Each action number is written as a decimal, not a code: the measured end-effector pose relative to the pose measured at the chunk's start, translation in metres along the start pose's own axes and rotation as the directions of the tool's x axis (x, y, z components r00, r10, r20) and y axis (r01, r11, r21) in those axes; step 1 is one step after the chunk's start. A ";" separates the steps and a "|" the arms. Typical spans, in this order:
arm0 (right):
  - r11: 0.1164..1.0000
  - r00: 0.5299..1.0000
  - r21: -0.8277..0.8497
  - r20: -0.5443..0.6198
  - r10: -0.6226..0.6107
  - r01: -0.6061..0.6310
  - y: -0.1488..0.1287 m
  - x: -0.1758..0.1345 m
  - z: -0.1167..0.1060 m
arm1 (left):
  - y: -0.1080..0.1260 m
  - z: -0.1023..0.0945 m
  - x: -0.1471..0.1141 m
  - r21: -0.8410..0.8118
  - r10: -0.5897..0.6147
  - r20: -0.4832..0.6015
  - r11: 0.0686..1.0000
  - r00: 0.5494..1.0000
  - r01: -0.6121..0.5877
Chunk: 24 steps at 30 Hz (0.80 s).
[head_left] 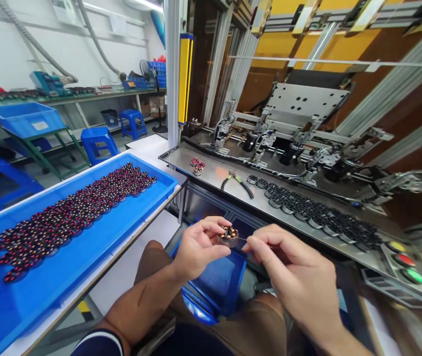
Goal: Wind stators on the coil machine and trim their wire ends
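A small round motor stator (pixel 228 239) with copper windings and a metal rim is pinched between the thumb and fingers of my left hand (pixel 199 247). From its right side a thin wire (pixel 241 239) runs to my right hand (pixel 288 267), whose thumb and forefinger are pressed together on the wire's end. Both hands are above my lap, in front of the machine's metal ledge. On that ledge lie green-and-black pliers (pixel 237 184), with their handles apart. Several red-and-copper stators (pixel 197 165) sit to the left of the pliers.
Rows of black stators (pixel 307 207) line the ledge on the right, near lit push buttons (pixel 405 260). A blue tray (pixel 122 242) on the left table carries many wound stators. Behind the ledge stands a winding machine (pixel 303 113). A blue bin (pixel 222 282) is below my hands.
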State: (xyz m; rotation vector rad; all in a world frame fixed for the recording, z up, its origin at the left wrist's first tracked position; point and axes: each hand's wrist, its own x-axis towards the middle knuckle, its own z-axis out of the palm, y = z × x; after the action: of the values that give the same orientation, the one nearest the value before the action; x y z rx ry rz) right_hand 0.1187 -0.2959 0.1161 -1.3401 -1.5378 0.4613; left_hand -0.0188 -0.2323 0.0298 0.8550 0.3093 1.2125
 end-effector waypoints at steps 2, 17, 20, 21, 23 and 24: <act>0.961 0.984 0.208 0.030 0.178 -0.180 0.005 -0.012 0.012 | 0.001 -0.001 0.006 0.003 0.004 0.020 1.000 1.000 -0.004; 0.233 0.884 0.856 0.420 0.207 -0.461 0.036 -0.039 0.040 | 0.028 -0.001 0.018 0.315 -0.024 0.489 0.937 0.872 -0.151; 0.480 0.940 0.812 0.242 0.241 -0.332 0.041 -0.046 0.032 | 0.024 -0.004 0.011 0.350 -0.039 0.415 0.929 0.909 -0.120; 0.623 0.968 0.749 0.101 0.228 -0.225 0.045 -0.049 0.030 | 0.022 -0.004 0.007 0.388 -0.057 0.357 0.917 0.932 -0.093; 0.884 0.976 0.466 -0.206 0.068 0.036 0.055 -0.056 0.025 | 0.017 -0.002 -0.005 0.486 -0.132 0.248 0.874 0.960 -0.006; 0.947 0.949 0.281 -0.307 -0.066 0.156 0.059 -0.059 0.025 | 0.015 0.000 -0.011 0.525 -0.170 0.215 0.851 0.962 0.033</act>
State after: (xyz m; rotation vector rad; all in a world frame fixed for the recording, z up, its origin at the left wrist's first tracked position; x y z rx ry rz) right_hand 0.1214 -0.3229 0.0329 -1.0247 -1.2318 0.3874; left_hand -0.0323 -0.2407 0.0381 1.4326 0.4777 0.9104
